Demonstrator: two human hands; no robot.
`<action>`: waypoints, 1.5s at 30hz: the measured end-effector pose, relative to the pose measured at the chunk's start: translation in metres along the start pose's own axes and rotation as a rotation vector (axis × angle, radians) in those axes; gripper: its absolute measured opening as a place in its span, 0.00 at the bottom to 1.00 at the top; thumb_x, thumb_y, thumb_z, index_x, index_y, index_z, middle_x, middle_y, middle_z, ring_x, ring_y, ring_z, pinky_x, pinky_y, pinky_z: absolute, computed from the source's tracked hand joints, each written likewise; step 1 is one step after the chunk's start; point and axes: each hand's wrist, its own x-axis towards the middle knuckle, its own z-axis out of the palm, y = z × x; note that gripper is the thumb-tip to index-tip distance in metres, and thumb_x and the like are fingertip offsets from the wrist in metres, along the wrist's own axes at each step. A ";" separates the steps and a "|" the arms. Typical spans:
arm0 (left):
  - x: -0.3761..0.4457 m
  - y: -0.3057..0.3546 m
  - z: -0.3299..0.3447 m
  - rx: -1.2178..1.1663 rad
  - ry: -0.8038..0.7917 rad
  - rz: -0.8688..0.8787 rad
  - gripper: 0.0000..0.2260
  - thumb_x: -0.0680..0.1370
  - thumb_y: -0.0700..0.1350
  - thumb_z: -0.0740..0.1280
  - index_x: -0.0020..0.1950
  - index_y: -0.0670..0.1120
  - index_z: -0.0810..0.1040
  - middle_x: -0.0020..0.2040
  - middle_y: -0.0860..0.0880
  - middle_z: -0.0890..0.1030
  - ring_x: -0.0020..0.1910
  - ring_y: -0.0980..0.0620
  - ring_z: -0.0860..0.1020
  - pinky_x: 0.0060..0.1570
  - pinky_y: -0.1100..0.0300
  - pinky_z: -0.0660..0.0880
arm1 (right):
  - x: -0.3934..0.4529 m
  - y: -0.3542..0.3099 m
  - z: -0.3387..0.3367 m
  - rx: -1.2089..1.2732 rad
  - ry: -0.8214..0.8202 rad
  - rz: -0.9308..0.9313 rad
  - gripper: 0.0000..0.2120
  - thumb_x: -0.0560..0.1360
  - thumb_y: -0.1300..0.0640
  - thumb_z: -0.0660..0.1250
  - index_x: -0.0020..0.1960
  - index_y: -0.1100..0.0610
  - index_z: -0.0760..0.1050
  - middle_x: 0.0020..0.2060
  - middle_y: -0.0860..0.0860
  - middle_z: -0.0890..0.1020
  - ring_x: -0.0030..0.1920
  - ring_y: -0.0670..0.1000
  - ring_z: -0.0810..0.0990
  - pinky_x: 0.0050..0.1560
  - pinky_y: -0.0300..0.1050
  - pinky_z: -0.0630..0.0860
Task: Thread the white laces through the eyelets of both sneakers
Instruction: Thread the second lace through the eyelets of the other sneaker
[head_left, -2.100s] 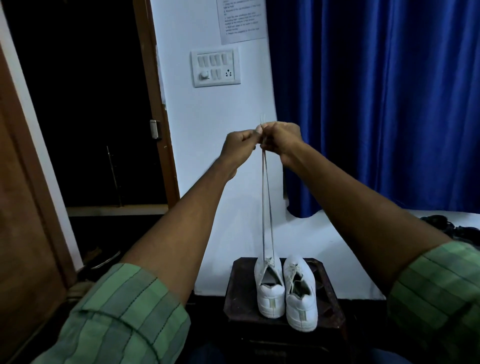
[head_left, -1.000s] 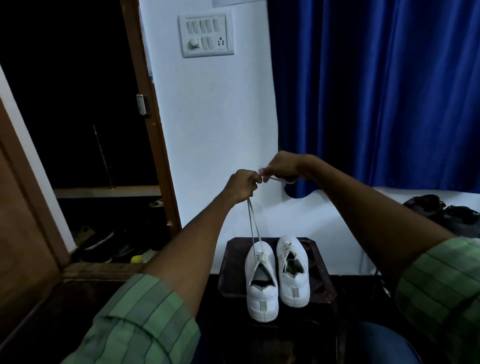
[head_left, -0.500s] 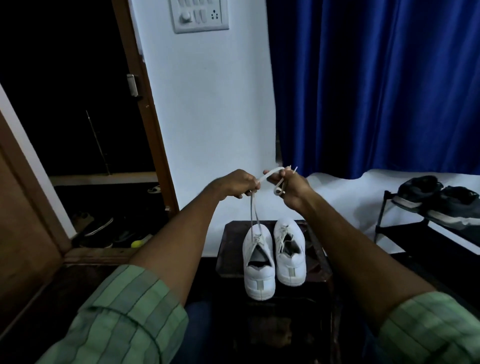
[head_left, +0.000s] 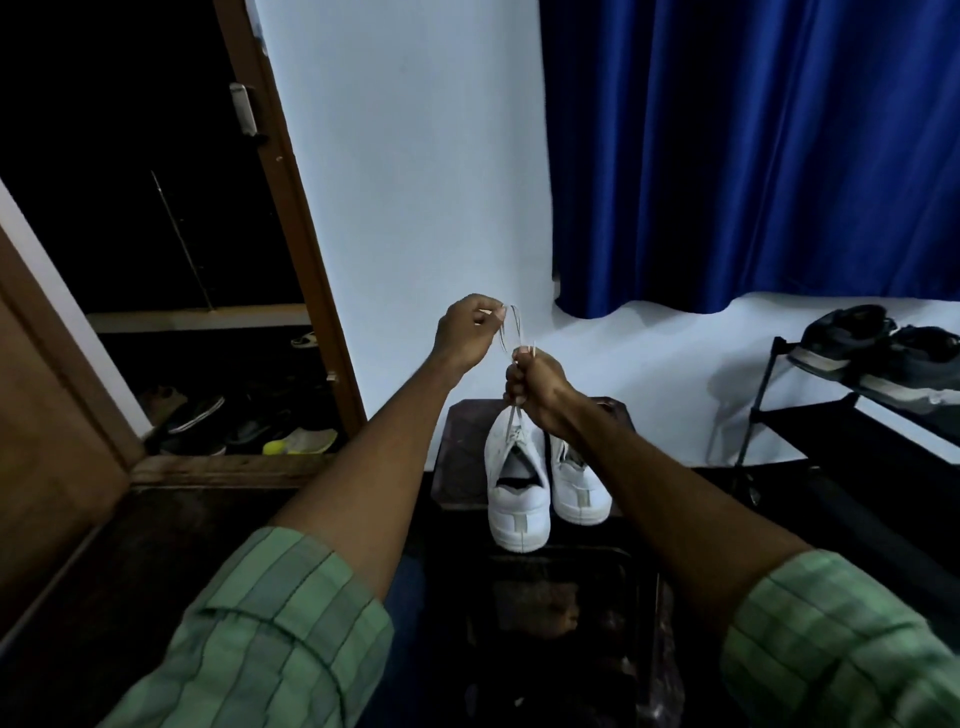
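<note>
Two white sneakers side by side, heels toward the camera, on a dark counter (head_left: 467, 426). Right sneaker (head_left: 576, 483) laced, as far as can be seen, though partly hidden by the forearm. Left sneaker (head_left: 517, 488) threaded only at the low eyelets, upper ones apparently left. White lace (head_left: 514, 415) rising from it, gripped by right hand (head_left: 535, 387); looped end pinched by left hand (head_left: 467, 330). Hands close, not touching.

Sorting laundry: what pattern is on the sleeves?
Green plaid sleeves, seen best in the head view.
</note>
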 end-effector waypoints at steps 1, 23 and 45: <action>-0.006 -0.006 0.003 -0.054 0.001 -0.066 0.12 0.83 0.52 0.69 0.61 0.46 0.81 0.51 0.49 0.84 0.45 0.52 0.81 0.47 0.56 0.79 | 0.003 0.001 0.000 0.007 0.023 -0.004 0.12 0.83 0.64 0.52 0.44 0.55 0.68 0.27 0.50 0.66 0.26 0.48 0.60 0.25 0.39 0.62; -0.049 -0.111 0.062 0.291 -0.088 -0.123 0.12 0.73 0.38 0.71 0.50 0.52 0.88 0.41 0.55 0.86 0.40 0.58 0.78 0.33 0.78 0.66 | 0.039 -0.007 0.000 -0.009 0.018 0.016 0.19 0.84 0.54 0.59 0.34 0.55 0.69 0.24 0.50 0.69 0.26 0.48 0.64 0.31 0.42 0.61; -0.052 -0.101 0.038 0.066 -0.215 -0.160 0.12 0.71 0.39 0.76 0.52 0.49 0.90 0.47 0.52 0.89 0.50 0.56 0.86 0.54 0.61 0.82 | 0.012 0.047 -0.033 -1.052 -0.017 -0.075 0.09 0.71 0.55 0.78 0.43 0.61 0.87 0.34 0.59 0.86 0.32 0.53 0.83 0.37 0.45 0.78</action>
